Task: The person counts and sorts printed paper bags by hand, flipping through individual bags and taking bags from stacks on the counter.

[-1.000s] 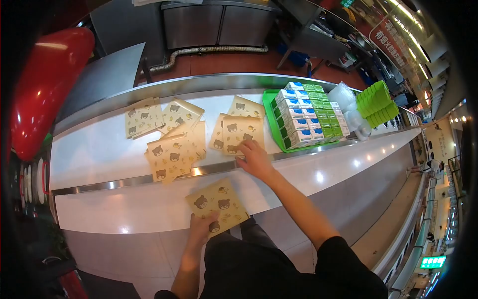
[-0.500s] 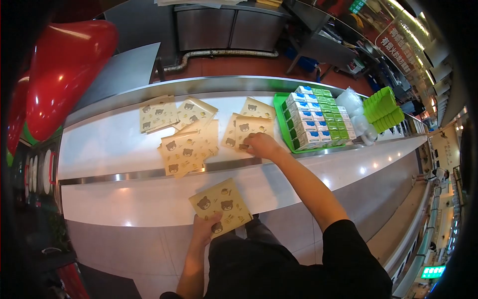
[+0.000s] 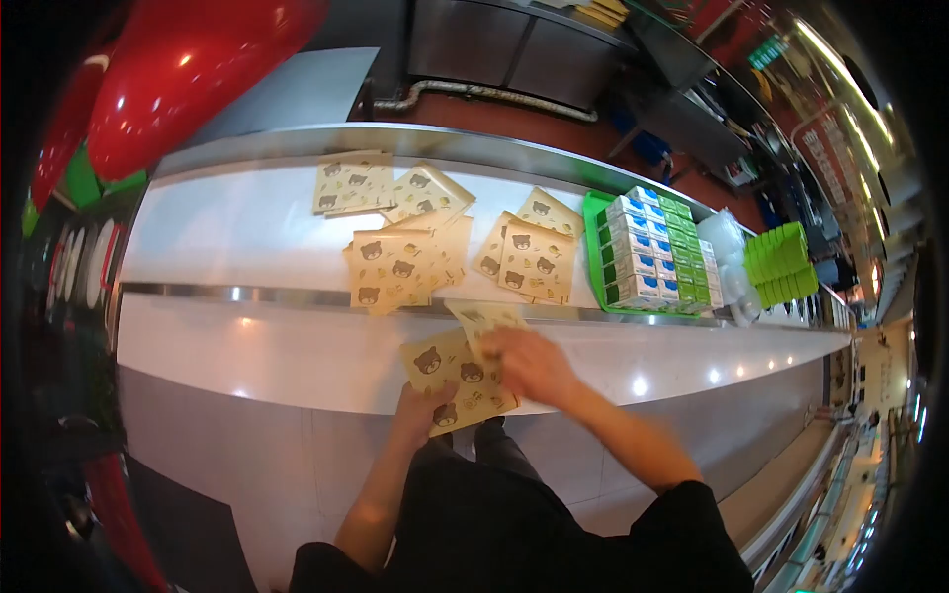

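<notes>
My left hand grips a stack of tan paper bags printed with bears, the thumb lying on top, just off the counter's near edge. Over the stack's upper right side, my right hand pinches another bear-printed paper bag; motion blurs its fingers and part of the bag. On the white counter ahead, a right-hand pile of the same bags lies nearest my right hand. More overlapping piles lie to the left, partly covering one another.
A green tray of small white, blue and green cartons stands right of the piles. Beyond it are clear plastic containers and stacked green holders. Red balloons hang at upper left. A metal strip runs along the counter.
My right hand has moved from the right-hand pile back toward the stack in my left hand, with a paper bag in its fingers. The view has shifted slightly.
</notes>
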`<action>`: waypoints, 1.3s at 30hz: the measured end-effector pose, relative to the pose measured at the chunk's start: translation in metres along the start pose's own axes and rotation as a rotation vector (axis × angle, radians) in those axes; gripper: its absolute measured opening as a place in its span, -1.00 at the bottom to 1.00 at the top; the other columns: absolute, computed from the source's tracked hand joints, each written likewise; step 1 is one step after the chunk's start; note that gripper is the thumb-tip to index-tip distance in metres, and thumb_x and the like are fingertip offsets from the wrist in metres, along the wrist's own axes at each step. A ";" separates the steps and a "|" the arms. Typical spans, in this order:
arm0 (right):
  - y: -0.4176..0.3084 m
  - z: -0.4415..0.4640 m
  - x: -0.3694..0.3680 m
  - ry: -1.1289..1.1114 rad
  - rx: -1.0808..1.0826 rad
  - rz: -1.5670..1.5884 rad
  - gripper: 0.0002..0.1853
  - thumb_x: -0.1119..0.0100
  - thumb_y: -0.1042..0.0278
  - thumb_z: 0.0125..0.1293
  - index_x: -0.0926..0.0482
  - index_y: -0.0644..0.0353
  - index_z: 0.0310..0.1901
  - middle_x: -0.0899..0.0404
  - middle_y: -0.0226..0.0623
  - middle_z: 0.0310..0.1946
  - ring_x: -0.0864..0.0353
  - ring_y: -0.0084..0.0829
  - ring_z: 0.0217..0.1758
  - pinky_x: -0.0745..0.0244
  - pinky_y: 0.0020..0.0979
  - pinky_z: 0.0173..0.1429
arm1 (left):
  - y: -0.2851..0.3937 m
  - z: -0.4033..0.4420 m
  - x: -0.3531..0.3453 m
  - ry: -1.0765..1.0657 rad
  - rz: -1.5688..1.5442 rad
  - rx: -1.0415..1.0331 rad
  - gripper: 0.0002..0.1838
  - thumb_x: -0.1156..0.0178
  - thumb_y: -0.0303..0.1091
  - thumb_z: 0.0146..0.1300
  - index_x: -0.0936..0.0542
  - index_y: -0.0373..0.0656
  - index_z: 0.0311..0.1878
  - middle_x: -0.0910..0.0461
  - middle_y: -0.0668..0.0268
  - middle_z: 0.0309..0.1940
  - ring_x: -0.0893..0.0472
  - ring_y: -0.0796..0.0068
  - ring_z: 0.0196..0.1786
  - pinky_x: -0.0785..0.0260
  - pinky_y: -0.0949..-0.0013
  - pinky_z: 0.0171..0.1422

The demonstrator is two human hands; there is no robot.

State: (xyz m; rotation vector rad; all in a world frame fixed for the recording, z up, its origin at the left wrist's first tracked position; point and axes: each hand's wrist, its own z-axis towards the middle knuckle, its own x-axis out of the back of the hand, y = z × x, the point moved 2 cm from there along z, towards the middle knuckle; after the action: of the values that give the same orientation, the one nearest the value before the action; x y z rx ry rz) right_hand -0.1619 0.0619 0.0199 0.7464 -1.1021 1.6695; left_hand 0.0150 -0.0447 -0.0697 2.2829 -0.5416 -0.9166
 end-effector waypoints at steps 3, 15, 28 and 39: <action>-0.054 -0.010 -0.006 -0.108 0.044 0.076 -0.80 -0.22 0.43 -0.04 -0.40 0.15 -0.36 -0.50 -0.16 0.05 -0.48 -0.05 0.16 -0.41 -0.05 0.22 | -0.002 0.002 0.002 0.003 0.014 -0.032 -0.70 -0.23 -0.46 0.17 -0.52 -0.34 -0.03 -0.61 0.20 -0.20 -0.63 0.45 -0.26 -0.53 0.38 -0.18; -0.096 -0.004 -0.032 -0.133 -0.049 0.004 -0.81 -0.24 0.41 -0.07 -0.44 0.10 -0.39 -0.44 -0.19 0.11 -0.34 -0.05 0.29 -0.18 0.07 0.39 | 0.016 -0.018 -0.003 -0.288 -0.394 -0.003 -0.26 0.46 0.26 0.43 -0.23 -0.21 0.32 -0.45 0.11 0.15 -0.52 0.21 0.15 -0.50 0.19 0.12; -0.091 -0.007 -0.002 0.406 -0.532 0.194 -0.63 -0.18 0.34 0.12 -0.39 0.08 -0.01 -0.44 -0.15 -0.03 -0.43 -0.15 0.10 -0.33 -0.16 0.21 | 0.003 -0.028 0.033 -0.118 -0.141 -0.097 -0.49 0.11 -0.06 0.45 -0.32 -0.31 0.22 -0.51 0.05 0.05 -0.59 0.22 0.03 -0.52 0.22 0.06; -0.075 -0.029 -0.055 0.266 -0.959 1.259 -0.57 -0.03 0.48 0.34 -0.24 0.24 0.22 -0.45 -0.28 0.04 -0.41 -0.50 0.10 -0.33 -0.44 0.19 | 0.014 -0.037 0.025 -0.082 0.014 -0.102 -0.60 -0.05 -0.22 0.37 -0.43 -0.36 0.09 -0.57 0.15 -0.10 -0.61 0.41 -0.11 -0.52 0.35 -0.07</action>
State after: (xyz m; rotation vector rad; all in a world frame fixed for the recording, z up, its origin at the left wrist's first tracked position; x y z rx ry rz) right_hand -0.0725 0.0767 -0.0145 -0.9591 -2.0981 1.7114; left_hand 0.0572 -0.0547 -0.0508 2.1560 -0.5330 -1.0110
